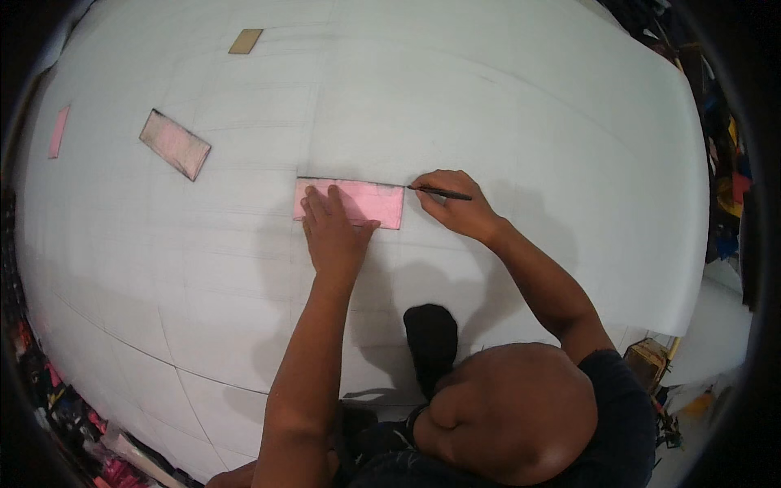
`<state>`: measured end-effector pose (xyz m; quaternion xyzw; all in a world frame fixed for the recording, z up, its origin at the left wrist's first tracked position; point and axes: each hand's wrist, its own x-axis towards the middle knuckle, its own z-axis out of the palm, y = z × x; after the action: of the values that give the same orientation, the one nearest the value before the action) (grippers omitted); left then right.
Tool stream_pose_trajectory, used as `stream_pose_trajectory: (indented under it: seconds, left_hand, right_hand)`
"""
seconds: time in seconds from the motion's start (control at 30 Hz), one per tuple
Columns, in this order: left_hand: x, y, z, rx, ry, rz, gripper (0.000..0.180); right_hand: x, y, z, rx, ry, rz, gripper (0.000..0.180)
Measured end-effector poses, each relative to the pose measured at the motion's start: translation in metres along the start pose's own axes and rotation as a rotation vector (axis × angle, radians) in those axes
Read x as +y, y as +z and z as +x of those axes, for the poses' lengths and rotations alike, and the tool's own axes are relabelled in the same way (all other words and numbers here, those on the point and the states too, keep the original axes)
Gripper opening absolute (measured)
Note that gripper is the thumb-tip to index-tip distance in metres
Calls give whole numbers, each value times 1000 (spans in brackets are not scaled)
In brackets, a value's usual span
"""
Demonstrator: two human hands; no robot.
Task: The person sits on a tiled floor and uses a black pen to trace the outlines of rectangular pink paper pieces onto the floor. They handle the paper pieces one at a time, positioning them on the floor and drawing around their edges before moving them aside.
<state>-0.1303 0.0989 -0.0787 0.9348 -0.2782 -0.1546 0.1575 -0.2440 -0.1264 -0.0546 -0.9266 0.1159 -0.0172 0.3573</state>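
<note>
**Tracing round the pink template**

My left hand (332, 232) presses flat on the pink template (358, 203) mid-sheet (504, 98). My right hand (455, 207) pinches a pencil (441, 193) at its top right corner. The top edge looks lined; the right, bottom and left edges seem left to do.

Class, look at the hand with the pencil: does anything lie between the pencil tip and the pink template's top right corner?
Nothing visible does. The pencil in the right hand reaches the corner of the pink template; the left hand presses farther left.
</note>
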Motion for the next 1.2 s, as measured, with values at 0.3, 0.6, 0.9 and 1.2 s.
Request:
stream_pose_trajectory:
  seconds: [0.3,0.6,0.9,1.2]
  left_hand:
    - [-6,13,-8,108,106,40,92]
    - [19,20,56,176,169,-11,95]
    - [20,20,59,194,154,-74,89]
    - [12,19,56,179,140,-125,88]
  right_hand:
    - [-2,23,-29,247,180,362,23]
    - [31,29,14,333,-37,-175,38]
    - [36,35,28,276,-27,-225,48]
    - [35,33,28,273,-51,-213,47]
